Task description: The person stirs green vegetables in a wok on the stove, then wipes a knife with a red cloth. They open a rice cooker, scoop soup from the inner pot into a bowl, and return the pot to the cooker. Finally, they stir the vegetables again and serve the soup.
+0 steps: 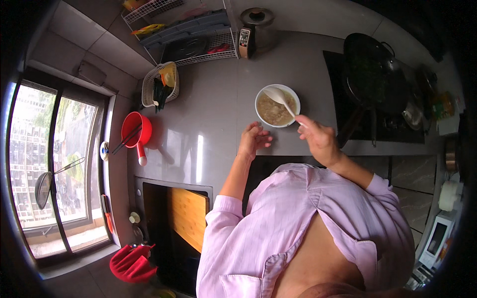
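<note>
A white bowl point(257, 105) of cloudy broth with pale brown bits point(274, 111) stands on the grey countertop in front of me. My right hand point(318, 138) grips the handle of a white soup spoon point(275, 95). The spoon slants across the bowl, its head over the far left part of the broth; I cannot tell how deep it dips. Just left of the bowl's near side is my left hand point(254, 139), holding nothing, its fingers curled loosely and apart.
At right a wok point(367, 70) with greens sits on the black cooktop point(402, 134). Leftward are a red saucepan point(137, 128) with chopsticks, a white basket point(149, 87) and a sink point(212, 186) holding a wooden cutting board point(190, 214). A wire rack point(208, 57) stands behind.
</note>
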Demonstrator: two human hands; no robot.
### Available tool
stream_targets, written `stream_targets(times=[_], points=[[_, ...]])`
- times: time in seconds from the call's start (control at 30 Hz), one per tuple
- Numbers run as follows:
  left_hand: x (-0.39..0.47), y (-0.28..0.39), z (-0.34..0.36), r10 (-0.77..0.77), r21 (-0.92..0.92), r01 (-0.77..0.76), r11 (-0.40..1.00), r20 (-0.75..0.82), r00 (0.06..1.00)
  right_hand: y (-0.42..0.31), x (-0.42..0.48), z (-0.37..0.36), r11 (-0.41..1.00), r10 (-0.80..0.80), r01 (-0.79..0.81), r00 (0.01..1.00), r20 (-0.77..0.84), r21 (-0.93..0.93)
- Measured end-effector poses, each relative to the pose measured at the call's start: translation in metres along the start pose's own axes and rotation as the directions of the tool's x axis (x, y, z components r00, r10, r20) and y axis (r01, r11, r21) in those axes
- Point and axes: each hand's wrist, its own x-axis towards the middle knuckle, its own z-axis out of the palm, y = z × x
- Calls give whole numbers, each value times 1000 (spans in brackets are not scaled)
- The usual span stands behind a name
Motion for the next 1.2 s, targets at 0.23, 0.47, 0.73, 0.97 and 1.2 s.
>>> stream_targets(times=[0.23,0.47,0.73,0.97,1.2], points=[[28,29,5,-90,-58,112,992,294,951,53,-27,57,906,-76,115,991,112,-407],[60,33,-4,-204,-27,228,973,356,912,72,-44,70,930,28,32,987,157,-366],[72,29,-1,-190,-7,201,980,290,938,62,-47,51,951,64,-87,994,-87,-296],[40,30,20,-232,119,219,969,117,966,90,-131,28,840,542,-521,799,-261,148],[15,-17,17,-300,136,275,952,215,930,112,-269,13,364,922,-687,361,-140,628]])
